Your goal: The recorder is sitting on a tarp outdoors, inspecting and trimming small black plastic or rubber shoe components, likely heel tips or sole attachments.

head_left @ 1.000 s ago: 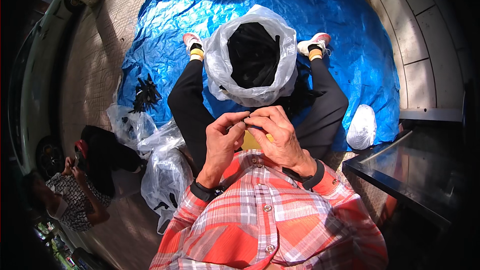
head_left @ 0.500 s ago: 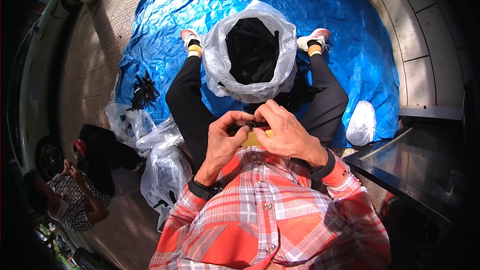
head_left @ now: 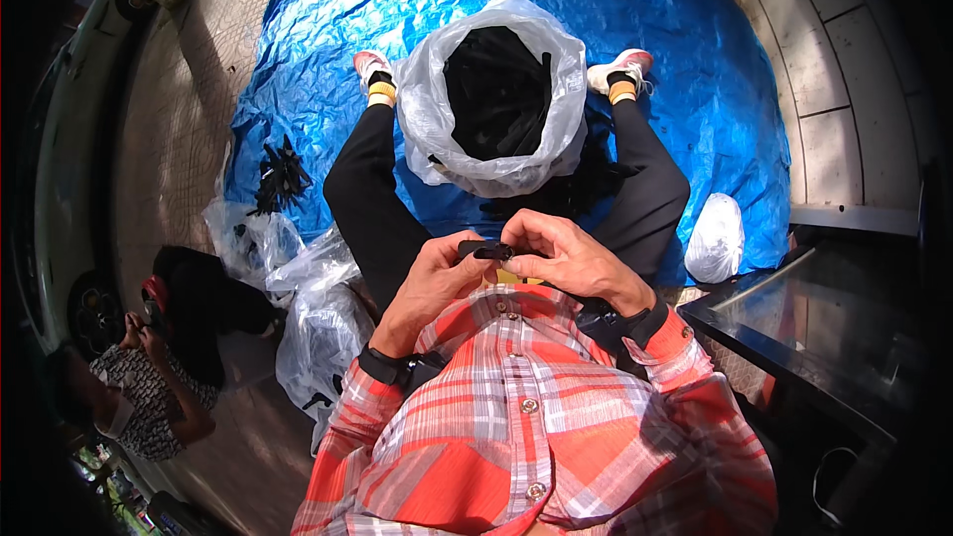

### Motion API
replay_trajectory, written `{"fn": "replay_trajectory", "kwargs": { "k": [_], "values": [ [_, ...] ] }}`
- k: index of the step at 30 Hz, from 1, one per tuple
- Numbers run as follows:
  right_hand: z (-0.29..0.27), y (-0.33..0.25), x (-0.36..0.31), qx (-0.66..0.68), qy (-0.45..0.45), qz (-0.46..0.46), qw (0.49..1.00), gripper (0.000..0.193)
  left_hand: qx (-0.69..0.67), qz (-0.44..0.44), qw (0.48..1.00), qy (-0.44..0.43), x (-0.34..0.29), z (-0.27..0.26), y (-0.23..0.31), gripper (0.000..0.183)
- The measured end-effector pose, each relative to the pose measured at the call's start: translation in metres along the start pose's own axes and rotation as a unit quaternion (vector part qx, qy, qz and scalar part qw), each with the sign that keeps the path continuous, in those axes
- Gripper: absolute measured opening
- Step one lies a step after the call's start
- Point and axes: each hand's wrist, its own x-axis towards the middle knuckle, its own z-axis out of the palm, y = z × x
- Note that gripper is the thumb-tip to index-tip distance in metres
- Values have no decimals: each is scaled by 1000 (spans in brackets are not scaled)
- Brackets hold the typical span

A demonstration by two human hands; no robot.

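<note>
Close in front of my shirt, my left hand (head_left: 435, 275) and my right hand (head_left: 571, 256) meet fingertip to fingertip. Pinched between them is a small black strap-like piece (head_left: 482, 250); its exact kind is too small to make out. The left fingers grip its body, and the right thumb and fingers close on its other end. Beyond the hands, between my feet, stands a translucent plastic bag (head_left: 422, 89) with a rolled-out mouth, full of black strips (head_left: 496, 89). More black pieces (head_left: 601, 164) lie beside and below it.
A blue tarp (head_left: 725, 129) covers the ground. A bunch of black strips (head_left: 282, 177) lies left, near crumpled clear bags (head_left: 323, 337). A tied white bag (head_left: 716, 238) sits right, by a dark glossy table (head_left: 794, 313). Another person (head_left: 149, 387) is at far left.
The hands have drawn slightly apart and the right has shifted a little right, so more of the black piece shows. The view has moved slightly.
</note>
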Motion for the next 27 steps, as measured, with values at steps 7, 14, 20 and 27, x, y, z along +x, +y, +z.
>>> {"fn": "replay_trajectory", "kwargs": {
  "k": [7,14,20,27],
  "values": [
    [2,-4,-5,-67,29,17,997,17,73,58,995,28,-2,9,1,13],
    [9,-1,-14,24,36,40,998,15,-46,88,991,88,-22,20,2,19],
    [18,15,-8,274,-14,44,961,17,-103,90,989,58,-17,13,2,19],
    [33,14,3,238,61,27,969,16,-61,151,986,36,-1,3,-11,26]
  ]
}}
